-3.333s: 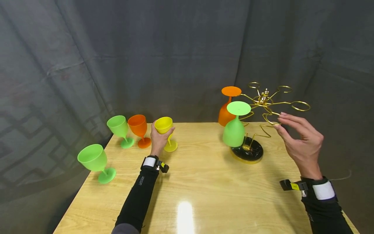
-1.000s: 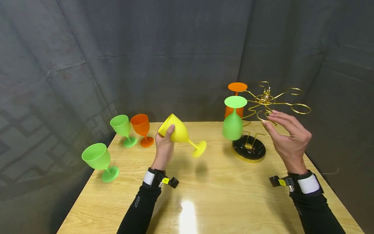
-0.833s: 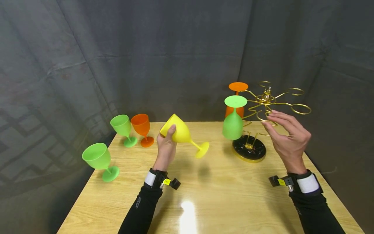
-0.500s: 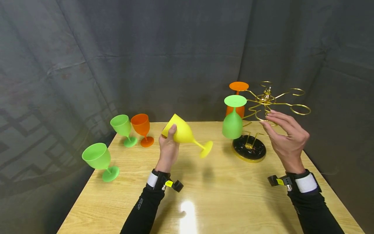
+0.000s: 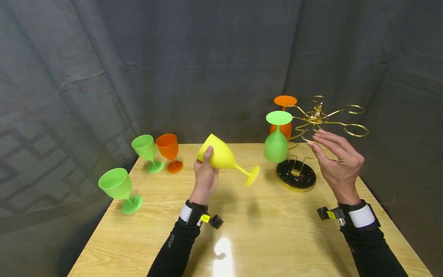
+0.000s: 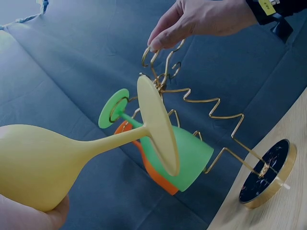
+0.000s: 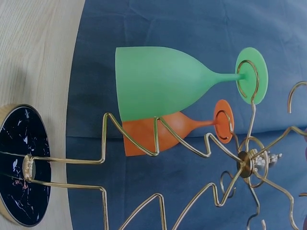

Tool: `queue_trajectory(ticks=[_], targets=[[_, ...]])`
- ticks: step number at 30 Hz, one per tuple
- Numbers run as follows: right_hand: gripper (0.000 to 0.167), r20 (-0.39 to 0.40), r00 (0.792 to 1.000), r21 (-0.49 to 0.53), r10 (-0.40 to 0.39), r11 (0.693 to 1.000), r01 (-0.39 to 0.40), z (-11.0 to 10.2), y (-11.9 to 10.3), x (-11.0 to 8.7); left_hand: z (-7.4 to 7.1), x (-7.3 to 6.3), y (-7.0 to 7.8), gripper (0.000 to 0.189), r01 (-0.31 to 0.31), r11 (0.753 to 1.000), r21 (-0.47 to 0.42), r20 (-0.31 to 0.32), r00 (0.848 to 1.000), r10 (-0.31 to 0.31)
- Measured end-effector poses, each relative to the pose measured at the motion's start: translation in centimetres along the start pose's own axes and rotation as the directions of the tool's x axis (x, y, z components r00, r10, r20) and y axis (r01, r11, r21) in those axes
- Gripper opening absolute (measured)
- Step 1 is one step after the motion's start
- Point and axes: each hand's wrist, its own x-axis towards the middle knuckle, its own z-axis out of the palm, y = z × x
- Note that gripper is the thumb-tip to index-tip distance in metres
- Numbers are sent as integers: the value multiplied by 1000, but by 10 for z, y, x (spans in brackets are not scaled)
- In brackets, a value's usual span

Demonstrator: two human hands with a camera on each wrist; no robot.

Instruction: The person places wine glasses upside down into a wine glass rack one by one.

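My left hand [image 5: 204, 179] grips a yellow plastic goblet [image 5: 221, 154] by its bowl. Tilted above the table, the goblet has its foot pointing right and down; the left wrist view shows its stem and foot up close. On the right, a gold wire goblet rack [image 5: 316, 117] stands on a round black base [image 5: 294, 179]. Thumb and fingertips of my right hand [image 5: 340, 163] pinch one of its front wire loops. A green goblet [image 7: 163, 81] and an orange goblet [image 7: 165, 132] hang upside down from the rack by their feet.
Left on the wooden table [image 5: 242, 238], an orange goblet [image 5: 168, 146], a green goblet [image 5: 144, 147] behind and another green goblet [image 5: 115, 184] nearer the left edge stand upright. Dark grey curtains [image 5: 207, 69] hang behind the table. Several rack loops [image 5: 356, 130] hold no goblet.
My left hand has lifted the yellow goblet off the table, tipped it foot-first and carried it right. The rack has turned slightly, with my right hand moving a little left on its loop.
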Motion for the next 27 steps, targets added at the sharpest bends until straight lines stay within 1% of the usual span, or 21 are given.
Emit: queue_trajectory(ticks=[5, 10, 17, 23, 27], targets=[[26, 4, 1000, -3, -2, 1000, 2, 1, 1, 0, 3, 0, -7, 42, 22, 1000, -18, -2, 1000, -22], [27, 9, 1000, -13, -2, 1000, 3, 2, 7, -2, 7, 0, -14, 54, 54, 998, -43, -19, 998, -55], [28, 1, 1000, -15, -7, 1000, 7, 3, 8, -3, 15, -3, -21, 48, 96, 994, -52, -12, 995, -97], [27, 1, 1000, -20, -13, 1000, 14, 5, 7, -3, 20, -4, -24, 48, 139, 988, -60, -17, 990, -141], [28, -1, 1000, -20, -18, 1000, 18, 6, 7, -4, 23, -4, -26, 48, 158, 985, -72, -18, 987, -159]])
